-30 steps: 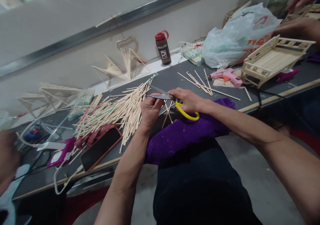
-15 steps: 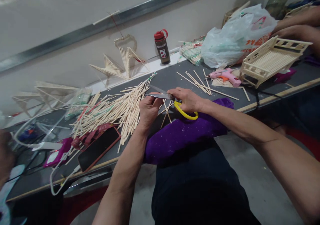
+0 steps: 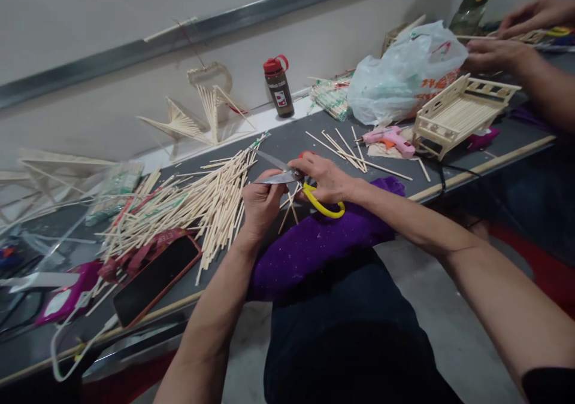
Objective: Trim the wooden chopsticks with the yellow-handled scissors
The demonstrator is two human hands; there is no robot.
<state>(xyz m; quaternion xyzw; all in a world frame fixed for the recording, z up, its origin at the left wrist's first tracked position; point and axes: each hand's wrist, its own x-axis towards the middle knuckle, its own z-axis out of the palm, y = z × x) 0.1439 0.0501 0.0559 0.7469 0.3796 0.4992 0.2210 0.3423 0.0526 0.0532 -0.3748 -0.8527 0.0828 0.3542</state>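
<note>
My right hand (image 3: 326, 178) is closed round the yellow-handled scissors (image 3: 324, 203). Their two blades point left and stand apart. My left hand (image 3: 260, 203) is pinched right at the lower blade; whatever lies between its fingertips is hidden. Just left of that hand spreads a large heap of thin wooden sticks (image 3: 224, 200). Below both hands, a purple cloth (image 3: 314, 248) lies across my lap. A few crossed sticks (image 3: 291, 203) show between my left hand and the scissors.
A pink glue gun (image 3: 390, 139), a small stick-built bench (image 3: 458, 117) and a plastic bag (image 3: 399, 75) lie to the right. Behind stands a dark bottle (image 3: 281, 90). A phone (image 3: 157, 278) rests front left. Another person's hands (image 3: 498, 54) work at far right.
The scissor blades have spread wider, my hands staying close together. The view has shifted slightly to the right. At far right, the other person's hands have moved apart, with a stick now showing there.
</note>
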